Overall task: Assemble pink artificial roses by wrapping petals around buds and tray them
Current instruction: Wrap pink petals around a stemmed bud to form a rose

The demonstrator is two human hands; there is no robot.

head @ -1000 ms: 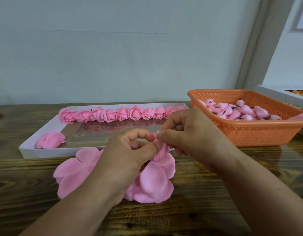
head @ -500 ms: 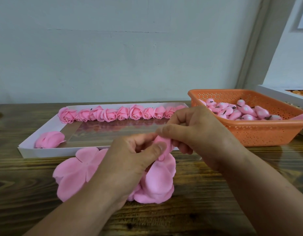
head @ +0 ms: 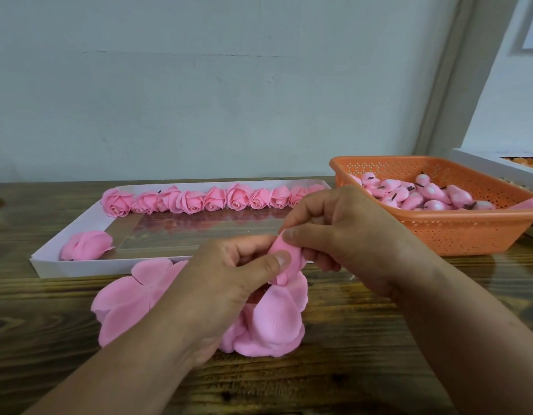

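Observation:
Between my two hands I hold a pink rose in the making (head: 284, 256), a bud with a petal folded round it. My left hand (head: 229, 280) pinches it from below with the thumb on the petal. My right hand (head: 334, 232) grips its top with thumb and fingers. Loose pink petals (head: 271, 322) hang under it and lie spread on the wooden table (head: 364, 339). More flat petals (head: 124, 301) lie to the left. A white tray (head: 79, 268) behind holds a row of finished roses (head: 199, 199) along its far side and one loose rose (head: 87, 245) at its left front.
An orange perforated basket (head: 468, 232) with several pink buds (head: 420, 196) stands at the right rear. A white box edge (head: 498, 166) shows behind it. A pale wall closes the back of the table.
Both hands have dropped slightly and the right thumb has folded a petal further over the bud; the petal now covers the bud's top between the fingers.

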